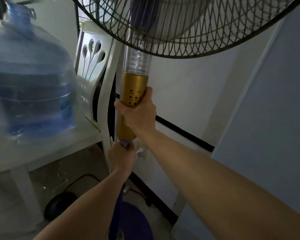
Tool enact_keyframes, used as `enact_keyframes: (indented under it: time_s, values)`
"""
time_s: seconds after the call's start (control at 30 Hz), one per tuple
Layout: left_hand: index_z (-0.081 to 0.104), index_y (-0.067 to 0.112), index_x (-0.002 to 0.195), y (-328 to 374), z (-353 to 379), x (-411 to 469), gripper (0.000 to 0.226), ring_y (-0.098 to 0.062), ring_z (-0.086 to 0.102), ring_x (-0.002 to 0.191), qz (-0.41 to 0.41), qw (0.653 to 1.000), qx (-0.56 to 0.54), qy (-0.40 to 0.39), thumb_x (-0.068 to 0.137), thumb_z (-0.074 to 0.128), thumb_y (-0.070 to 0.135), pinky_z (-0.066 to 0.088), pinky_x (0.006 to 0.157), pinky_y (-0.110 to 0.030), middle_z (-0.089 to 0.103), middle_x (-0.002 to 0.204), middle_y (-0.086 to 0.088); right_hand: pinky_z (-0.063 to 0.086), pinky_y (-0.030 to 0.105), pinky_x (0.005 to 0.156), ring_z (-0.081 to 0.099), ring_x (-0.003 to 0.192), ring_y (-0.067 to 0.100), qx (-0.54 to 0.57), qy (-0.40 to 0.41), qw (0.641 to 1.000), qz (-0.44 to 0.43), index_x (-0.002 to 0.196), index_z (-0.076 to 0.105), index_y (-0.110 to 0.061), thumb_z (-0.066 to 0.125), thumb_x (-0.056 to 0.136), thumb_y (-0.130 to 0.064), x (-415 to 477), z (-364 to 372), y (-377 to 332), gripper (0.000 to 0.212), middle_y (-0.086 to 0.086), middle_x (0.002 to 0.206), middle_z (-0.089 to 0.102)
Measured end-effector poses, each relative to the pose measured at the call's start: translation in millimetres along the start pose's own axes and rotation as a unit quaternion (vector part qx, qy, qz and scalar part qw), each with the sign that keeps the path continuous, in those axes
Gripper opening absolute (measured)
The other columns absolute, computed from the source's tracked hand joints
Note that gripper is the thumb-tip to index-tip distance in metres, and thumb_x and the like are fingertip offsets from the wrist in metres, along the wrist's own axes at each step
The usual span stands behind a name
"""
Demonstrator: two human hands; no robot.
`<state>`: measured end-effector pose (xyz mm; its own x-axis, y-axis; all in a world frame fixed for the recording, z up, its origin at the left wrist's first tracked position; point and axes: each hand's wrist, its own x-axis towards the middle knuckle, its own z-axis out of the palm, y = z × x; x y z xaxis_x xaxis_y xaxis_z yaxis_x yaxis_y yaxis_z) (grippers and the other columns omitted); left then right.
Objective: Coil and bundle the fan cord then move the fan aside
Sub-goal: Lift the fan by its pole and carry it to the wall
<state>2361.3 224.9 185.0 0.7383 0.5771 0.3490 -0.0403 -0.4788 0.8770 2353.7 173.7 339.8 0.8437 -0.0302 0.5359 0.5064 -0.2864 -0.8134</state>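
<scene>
Two bare forearms, sleeveless to the frame edge, no rings or watch.

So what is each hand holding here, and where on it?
Both hold the standing fan. The right hand wraps the gold control column at mid-height; the left hand grips the purple pole just below that column.

The fan's control column (132, 94) looks like smooth gold plastic or metal with a satin sheen; above it sits a clear, ribbed plastic sleeve (137, 61). Above the sleeve, the grille (189, 32) is thin dark wire. Below the column, the pole (117, 208) and round base (137, 220) look matt purple. Left of the column, the water jug (28, 80) is glossy translucent blue plastic on a smooth white plastic chair (93, 54).
</scene>
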Motion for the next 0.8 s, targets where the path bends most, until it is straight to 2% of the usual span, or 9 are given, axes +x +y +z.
enact_keyframes:
  time_s: [0.07, 0.2, 0.3, 0.43, 0.5, 0.63, 0.7, 0.8]
  values:
    - [0.035, 0.022, 0.044, -3, 6, 5, 0.041, -0.014, 0.043, 0.035, -0.008, 1.0, -0.014, 0.0, 0.08, 0.055, 0.021, 0.025, 0.038, -0.02, 0.041, 0.038, 0.005, 0.04, 0.012, 0.051, 0.057, 0.066, -0.003, -0.002, 0.003, 1.0, -0.005, 0.102, 0.037, -0.026, 0.083, 0.069, -0.034, 4, 3, 4, 0.057, -0.008, 0.086, 0.059]
    - [0.041, 0.016, 0.047, -11, 14, 15, 0.035, -0.022, 0.047, 0.042, -0.048, 0.998, -0.047, -0.016, 0.079, 0.055, 0.015, 0.035, 0.04, -0.029, 0.047, 0.044, -0.003, 0.043, 0.013, 0.052, 0.06, 0.067, 0.001, 0.004, 0.001, 1.0, -0.015, 0.103, 0.038, -0.025, 0.083, 0.069, -0.032, 8, 7, 9, 0.057, -0.005, 0.087, 0.061]
    - [0.033, 0.02, 0.046, -18, 19, 21, 0.042, -0.013, 0.037, 0.039, -0.025, 0.998, -0.055, 0.0, 0.077, 0.055, 0.004, 0.024, 0.04, -0.024, 0.038, 0.042, 0.001, 0.047, 0.015, 0.052, 0.061, 0.067, 0.002, 0.0, -0.004, 1.0, -0.029, 0.101, 0.037, -0.027, 0.083, 0.069, -0.031, 8, 13, 16, 0.057, -0.006, 0.085, 0.061]
    - [0.021, 0.027, 0.047, -20, 22, 28, 0.056, -0.005, 0.023, 0.039, 0.01, 0.998, -0.065, 0.015, 0.076, 0.055, -0.007, 0.014, 0.045, -0.021, 0.025, 0.041, 0.01, 0.059, 0.033, 0.061, 0.065, 0.071, 0.013, 0.002, -0.013, 0.999, -0.035, 0.104, 0.038, -0.024, 0.084, 0.069, -0.029, 9, 24, 21, 0.058, -0.003, 0.087, 0.063]
    - [0.021, 0.026, 0.045, -23, 23, 35, 0.057, -0.006, 0.024, 0.037, 0.015, 0.998, -0.063, 0.013, 0.076, 0.054, -0.009, 0.015, 0.045, -0.021, 0.026, 0.039, 0.01, 0.057, 0.028, 0.058, 0.064, 0.068, 0.01, 0.003, -0.015, 0.999, -0.034, 0.103, 0.038, -0.023, 0.084, 0.069, -0.028, 14, 30, 22, 0.057, -0.007, 0.083, 0.061]
    - [0.023, 0.027, 0.047, -23, 24, 42, 0.055, -0.005, 0.028, 0.035, 0.021, 0.998, -0.064, 0.013, 0.077, 0.054, -0.006, 0.018, 0.04, -0.018, 0.028, 0.039, 0.012, 0.043, 0.011, 0.048, 0.057, 0.062, -0.002, 0.002, -0.004, 0.999, -0.033, 0.101, 0.037, -0.025, 0.084, 0.069, -0.03, 23, 34, 24, 0.057, -0.011, 0.079, 0.057]
    - [0.023, 0.026, 0.046, -23, 24, 42, 0.054, -0.006, 0.03, 0.033, 0.017, 0.997, -0.077, 0.016, 0.076, 0.053, -0.007, 0.019, 0.037, -0.013, 0.028, 0.039, 0.012, 0.044, 0.012, 0.048, 0.058, 0.062, 0.0, 0.0, 0.003, 0.999, -0.039, 0.101, 0.036, -0.025, 0.084, 0.068, -0.032, 22, 35, 26, 0.058, -0.009, 0.08, 0.058]
    - [0.022, 0.024, 0.046, -25, 21, 43, 0.054, -0.004, 0.027, 0.036, 0.019, 0.998, -0.061, 0.007, 0.078, 0.052, -0.008, 0.017, 0.04, -0.019, 0.029, 0.039, 0.009, 0.053, 0.02, 0.054, 0.061, 0.066, 0.003, 0.002, 0.005, 0.999, -0.043, 0.1, 0.035, -0.028, 0.084, 0.069, -0.033, 18, 39, 29, 0.059, -0.012, 0.081, 0.057]
